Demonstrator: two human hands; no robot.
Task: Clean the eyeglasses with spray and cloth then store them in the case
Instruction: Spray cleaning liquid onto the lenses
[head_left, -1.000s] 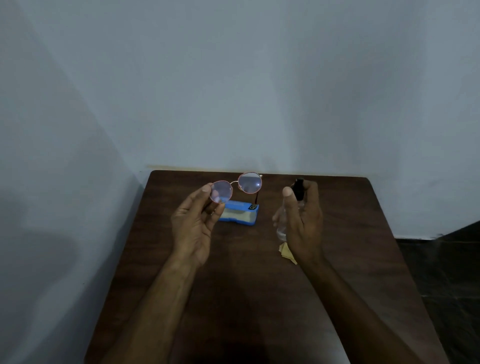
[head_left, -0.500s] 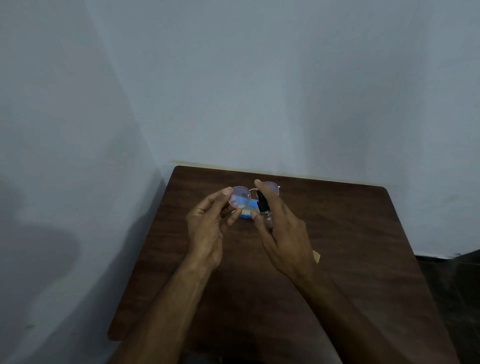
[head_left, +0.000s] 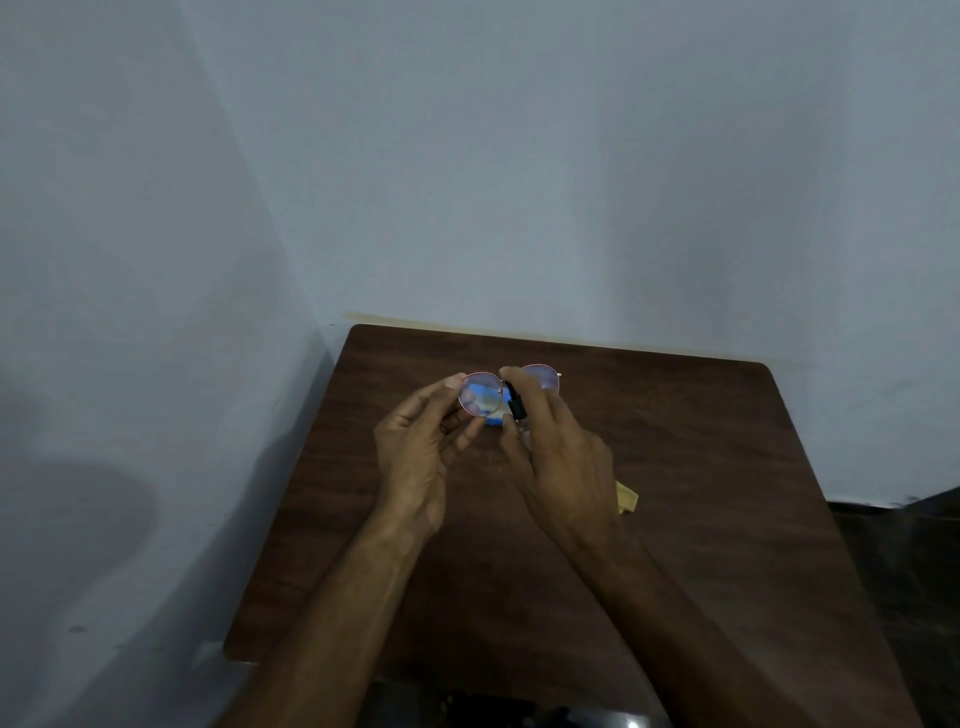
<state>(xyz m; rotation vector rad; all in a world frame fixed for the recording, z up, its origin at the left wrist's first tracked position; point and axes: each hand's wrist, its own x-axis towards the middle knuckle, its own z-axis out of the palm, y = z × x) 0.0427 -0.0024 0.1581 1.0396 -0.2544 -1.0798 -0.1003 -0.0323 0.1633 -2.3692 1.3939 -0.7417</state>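
Observation:
My left hand (head_left: 415, 457) pinches the round, pink-rimmed eyeglasses (head_left: 480, 395) by the left lens rim and holds them up over the table. In my right hand (head_left: 561, 457) is a small clear spray bottle with a black nozzle (head_left: 517, 405); the index finger rests on top of the nozzle, which sits right at the bridge of the glasses. The blue eyeglass case (head_left: 493, 418) lies on the table behind the glasses, seen mostly through the left lens. A corner of the yellow cloth (head_left: 627, 496) shows on the table beside my right wrist.
The dark brown wooden table (head_left: 701, 467) stands in a corner against pale walls at the back and left. A dark floor strip (head_left: 893, 519) lies to the right of the table.
My right hand has carried the spray bottle left, from beside the glasses to right against them. The view has tilted and shifted, so the table sits lower and further right.

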